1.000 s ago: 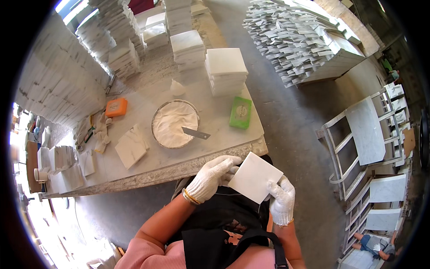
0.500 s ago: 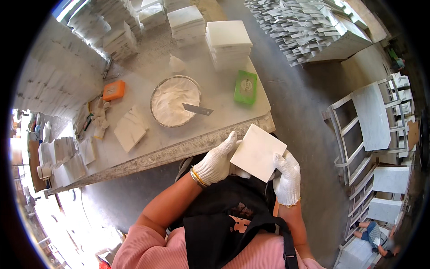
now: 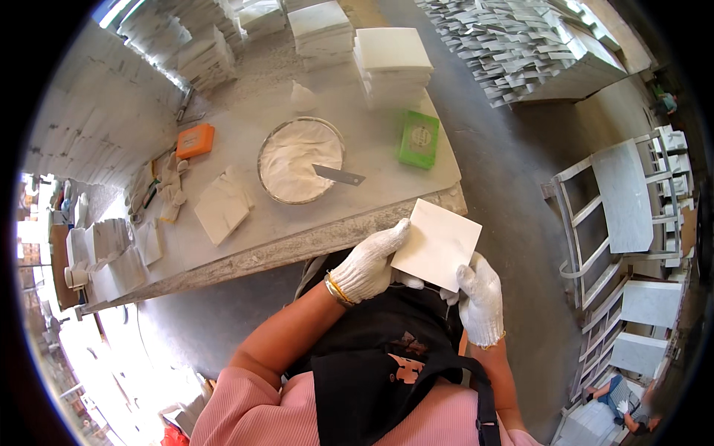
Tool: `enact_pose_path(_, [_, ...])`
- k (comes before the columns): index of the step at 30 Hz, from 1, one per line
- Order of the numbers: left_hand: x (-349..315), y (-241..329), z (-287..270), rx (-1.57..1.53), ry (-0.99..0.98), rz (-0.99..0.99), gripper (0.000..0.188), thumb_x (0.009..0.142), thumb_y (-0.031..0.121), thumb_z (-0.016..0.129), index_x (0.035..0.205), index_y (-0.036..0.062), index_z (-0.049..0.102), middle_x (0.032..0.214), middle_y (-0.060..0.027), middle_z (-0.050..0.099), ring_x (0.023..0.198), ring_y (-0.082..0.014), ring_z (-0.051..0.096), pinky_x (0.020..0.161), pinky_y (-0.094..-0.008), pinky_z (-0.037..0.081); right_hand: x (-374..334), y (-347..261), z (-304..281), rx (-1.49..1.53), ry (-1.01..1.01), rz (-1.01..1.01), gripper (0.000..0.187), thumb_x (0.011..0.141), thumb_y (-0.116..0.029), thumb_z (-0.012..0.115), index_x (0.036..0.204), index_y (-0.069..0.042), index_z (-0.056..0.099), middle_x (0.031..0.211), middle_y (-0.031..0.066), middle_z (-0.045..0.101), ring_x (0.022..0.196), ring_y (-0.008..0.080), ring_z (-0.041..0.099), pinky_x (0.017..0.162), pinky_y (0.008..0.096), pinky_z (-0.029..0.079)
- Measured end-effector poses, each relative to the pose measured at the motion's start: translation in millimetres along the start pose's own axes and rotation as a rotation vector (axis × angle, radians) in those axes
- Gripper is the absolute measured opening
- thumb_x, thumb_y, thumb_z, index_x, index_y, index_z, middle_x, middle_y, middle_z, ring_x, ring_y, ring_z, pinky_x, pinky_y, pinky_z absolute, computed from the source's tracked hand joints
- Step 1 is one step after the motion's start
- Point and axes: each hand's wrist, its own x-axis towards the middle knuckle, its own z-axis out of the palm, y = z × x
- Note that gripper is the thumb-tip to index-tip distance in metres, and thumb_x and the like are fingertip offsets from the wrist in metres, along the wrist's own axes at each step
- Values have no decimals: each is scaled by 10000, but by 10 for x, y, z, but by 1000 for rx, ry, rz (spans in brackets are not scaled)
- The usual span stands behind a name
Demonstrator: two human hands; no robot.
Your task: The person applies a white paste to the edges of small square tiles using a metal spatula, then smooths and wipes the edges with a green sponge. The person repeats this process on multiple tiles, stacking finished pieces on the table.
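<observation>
Between my two hands, just off the table's front edge, I hold a square white stone tile [image 3: 437,241]. My left hand [image 3: 370,262], in a white knitted glove, grips its left edge, thumb along the side and fingers partly hidden beneath. My right hand [image 3: 478,297], gloved alike, pinches the lower right corner with the thumb on top. Beyond the hands, a round bowl of white paste [image 3: 297,156] stands on the table with a flat metal scraper blade [image 3: 338,175] resting in it. A green box [image 3: 419,140] lies right of the bowl.
The stone-topped table [image 3: 297,238] has a rough front edge. On it are tile stacks [image 3: 394,56], two loose tiles [image 3: 222,208], an orange box [image 3: 195,140] and a pile of gloves and tools [image 3: 171,186]. Metal racks with slabs [image 3: 625,197] stand right; another person [image 3: 625,401] is at lower right.
The tile is turned and tilted slightly in my hands, both still holding it. The whole view has shifted a little, so the table appears farther right and up.
</observation>
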Motion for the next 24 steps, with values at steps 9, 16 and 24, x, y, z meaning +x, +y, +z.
enact_pose_path(9, [19, 18, -59, -89, -71, 8, 552, 1032, 528, 475, 1340, 72, 526, 1147, -105, 662, 940, -244, 702, 642, -410, 621, -83, 138, -210, 58, -84, -89, 672, 884, -349, 726, 1346, 92, 516, 1044, 167, 692, 778, 169, 678, 626, 242, 522])
enact_pose_path(16, [18, 11, -163, 100, -90, -63, 544, 1023, 532, 502, 1242, 43, 591, 1088, -98, 669, 834, -209, 688, 562, -355, 554, 191, -21, -336, 103, -139, -138, 716, 988, -533, 572, 1308, 106, 535, 1000, 152, 702, 729, 137, 644, 607, 231, 504])
enact_pose_path(24, [-35, 65, -135, 66, -41, -64, 860, 983, 703, 397, 1376, -49, 539, 1113, -99, 676, 910, -172, 636, 731, -348, 507, 70, -190, -69, -222, -60, -15, 394, 917, -263, 681, 1121, 72, 644, 810, 86, 699, 607, 112, 616, 526, 220, 453])
